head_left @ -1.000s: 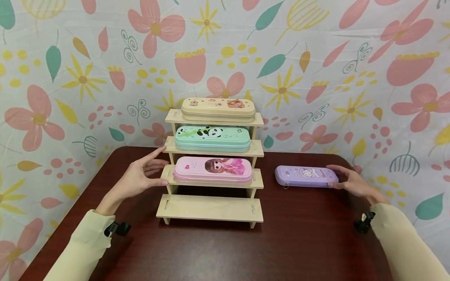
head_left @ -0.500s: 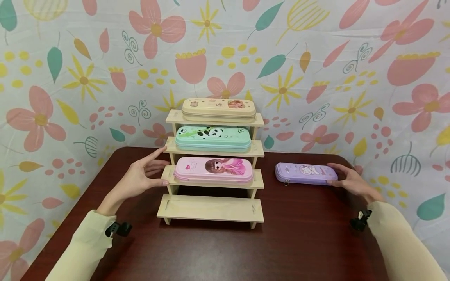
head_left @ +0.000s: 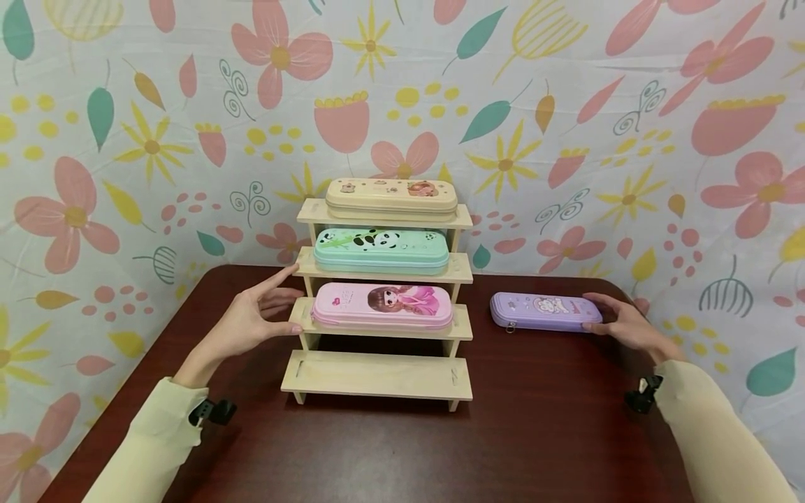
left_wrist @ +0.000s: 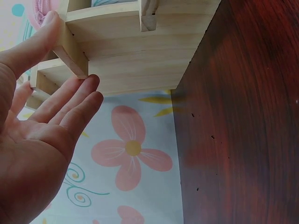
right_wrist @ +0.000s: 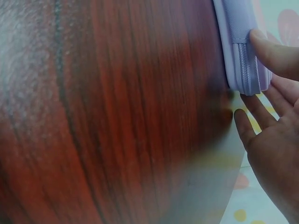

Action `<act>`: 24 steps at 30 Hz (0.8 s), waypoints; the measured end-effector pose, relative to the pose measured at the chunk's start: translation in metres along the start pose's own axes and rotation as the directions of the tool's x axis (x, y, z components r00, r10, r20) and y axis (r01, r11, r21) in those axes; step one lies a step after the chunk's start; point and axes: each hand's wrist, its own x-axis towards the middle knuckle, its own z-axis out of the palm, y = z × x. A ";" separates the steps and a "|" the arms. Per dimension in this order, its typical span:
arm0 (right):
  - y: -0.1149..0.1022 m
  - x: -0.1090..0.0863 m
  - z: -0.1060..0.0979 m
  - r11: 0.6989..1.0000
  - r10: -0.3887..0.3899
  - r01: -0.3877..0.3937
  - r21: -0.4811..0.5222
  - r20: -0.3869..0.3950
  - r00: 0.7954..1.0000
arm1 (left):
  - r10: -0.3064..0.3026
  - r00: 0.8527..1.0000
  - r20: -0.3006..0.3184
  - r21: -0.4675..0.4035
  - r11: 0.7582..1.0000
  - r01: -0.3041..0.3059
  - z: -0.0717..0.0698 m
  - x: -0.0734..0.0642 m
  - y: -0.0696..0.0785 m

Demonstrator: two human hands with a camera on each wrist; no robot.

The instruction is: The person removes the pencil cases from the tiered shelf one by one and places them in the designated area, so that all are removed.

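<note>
My right hand pinches the right end of a purple pencil case that lies on the table right of a stepped wooden rack. In the right wrist view the thumb presses on the zipped side of the case, with other fingers at its end and far side. My left hand touches the rack's left side with fairly straight fingers. Its thumb rests at the end of the second step from the bottom, and its index fingertip meets the step above.
Pink, green panda and cream pencil cases lie on the upper steps, one on each. The lowest step bears nothing. A floral cloth hangs behind the dark red table.
The purple pencil case and my right hand have shifted slightly back and to the left. The left hand still touches the rack, and the other cases have kept their places.
</note>
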 end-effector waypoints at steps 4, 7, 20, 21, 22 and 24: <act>0.000 -0.001 0.001 1.000 -0.009 0.009 -0.003 -0.003 1.000 | 0.002 1.000 -0.001 -0.005 1.000 -0.002 0.000 0.000 0.000; 0.001 0.000 0.001 1.000 -0.015 0.014 -0.012 -0.010 1.000 | 0.003 1.000 -0.003 -0.003 1.000 -0.003 0.000 0.000 0.000; -0.017 -0.005 -0.001 0.995 -0.084 0.076 -0.068 -0.124 0.989 | 0.009 1.000 0.000 -0.003 1.000 -0.009 0.001 0.000 0.001; -0.022 -0.006 0.000 0.992 -0.106 0.095 -0.080 -0.136 0.985 | 0.009 1.000 0.000 -0.003 1.000 -0.009 0.001 0.000 0.001; -0.029 -0.008 0.000 0.989 -0.129 0.116 -0.092 -0.146 0.981 | 0.008 1.000 0.000 -0.003 1.000 -0.008 0.001 0.000 0.001; -0.043 -0.012 0.001 0.983 -0.167 0.152 -0.101 -0.161 0.973 | 0.007 1.000 0.000 -0.003 1.000 -0.007 0.000 -0.001 0.001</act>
